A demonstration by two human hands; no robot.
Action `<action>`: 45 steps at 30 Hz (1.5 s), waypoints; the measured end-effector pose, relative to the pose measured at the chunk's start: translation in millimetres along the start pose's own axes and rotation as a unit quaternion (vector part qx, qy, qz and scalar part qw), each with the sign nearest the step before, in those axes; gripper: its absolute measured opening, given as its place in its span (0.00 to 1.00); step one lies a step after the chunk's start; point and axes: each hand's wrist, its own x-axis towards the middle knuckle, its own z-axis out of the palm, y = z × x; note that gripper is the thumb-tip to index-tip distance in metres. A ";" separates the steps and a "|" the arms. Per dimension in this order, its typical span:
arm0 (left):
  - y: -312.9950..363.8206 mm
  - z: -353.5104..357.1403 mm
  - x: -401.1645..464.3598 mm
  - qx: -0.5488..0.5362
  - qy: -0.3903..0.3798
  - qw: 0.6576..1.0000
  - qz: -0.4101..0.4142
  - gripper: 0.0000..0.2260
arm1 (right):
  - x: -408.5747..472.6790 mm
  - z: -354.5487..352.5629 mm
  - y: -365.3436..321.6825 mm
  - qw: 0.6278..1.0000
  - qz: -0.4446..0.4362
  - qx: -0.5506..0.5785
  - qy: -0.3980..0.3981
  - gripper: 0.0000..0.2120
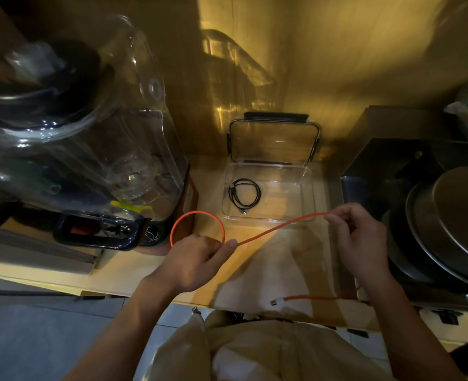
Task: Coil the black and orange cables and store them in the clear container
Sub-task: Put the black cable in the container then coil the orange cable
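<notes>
Orange cable (pixel 278 228) is pinched between a left hand (pixel 197 261), where one loop is formed, and a right hand (pixel 360 239) at three o'clock. At twelve o'clock, a coiled black cable (pixel 244 196) is seen inside the clear container (pixel 308 193).

The cable (pixel 279 228) was bright orange, and its plug (pixel 276 301) was white and silver. Behind it, a black cable (pixel 244 193) lay coiled in the clear container (pixel 308 193), whose lid (pixel 274 143) was transparent with dark clips. The counter (pixel 133 268) under the orange cable was pale wood. Left of the container stood a clear-hooded blender (pixel 89 149) with a yellow label; to the container's right sat dark grey pans (pixel 447 229).
</notes>
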 end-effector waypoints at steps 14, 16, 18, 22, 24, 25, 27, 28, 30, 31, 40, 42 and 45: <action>0.9 -12.9 -3.7 -0.484 0.055 0.869 -0.082 0.25 | -0.1 -7.4 17.7 1.000 0.015 0.008 -0.020 0.07; 3.8 -14.8 -1.0 -0.585 0.037 0.806 -0.085 0.26 | -1.6 -6.6 19.4 0.999 0.022 0.006 -0.025 0.08; 6.3 -15.9 0.9 -0.683 0.003 0.728 -0.065 0.28 | -1.5 -5.6 20.3 0.999 0.024 0.002 -0.025 0.08; 9.9 -13.7 3.2 -0.819 -0.061 0.569 -0.037 0.27 | 1.0 -5.2 20.1 0.999 0.008 -0.002 -0.036 0.06; 11.3 -12.4 4.0 -0.847 -0.065 0.526 -0.046 0.27 | 1.1 -5.8 17.9 0.999 0.002 0.003 -0.048 0.07; 11.8 -11.7 4.0 -0.853 -0.062 0.515 -0.052 0.27 | 1.1 -6.3 16.6 0.999 -0.002 0.008 -0.053 0.07; 12.3 -10.2 3.4 -0.863 -0.058 0.499 -0.058 0.27 | 0.9 -7.7 13.8 0.998 -0.012 0.025 -0.062 0.08; 12.7 -9.4 2.7 -0.868 -0.057 0.491 -0.058 0.26 | 0.6 -8.7 12.6 0.997 -0.017 0.037 -0.068 0.09; 12.9 -7.9 1.4 -0.879 -0.062 0.470 -0.057 0.26 | -0.5 -9.7 10.3 0.995 -0.019 0.060 -0.074 0.10; 13.0 -7.4 1.1 -0.883 -0.065 0.462 -0.056 0.26 | -1.2 -9.3 9.0 0.995 -0.017 0.068 -0.075 0.10; 23.9 -7.0 5.4 -0.876 -0.090 0.471 -0.048 0.25 | -7.3 2.9 -7.5 0.979 -0.013 0.148 -0.142 0.13; 25.0 -6.7 7.2 -0.877 -0.091 0.469 -0.045 0.26 | -10.6 5.6 -9.4 0.975 0.001 0.151 -0.163 0.12; 24.6 -7.0 8.2 -0.884 -0.082 0.458 -0.042 0.24 | -15.4 7.9 -11.5 0.975 0.005 0.142 -0.172 0.09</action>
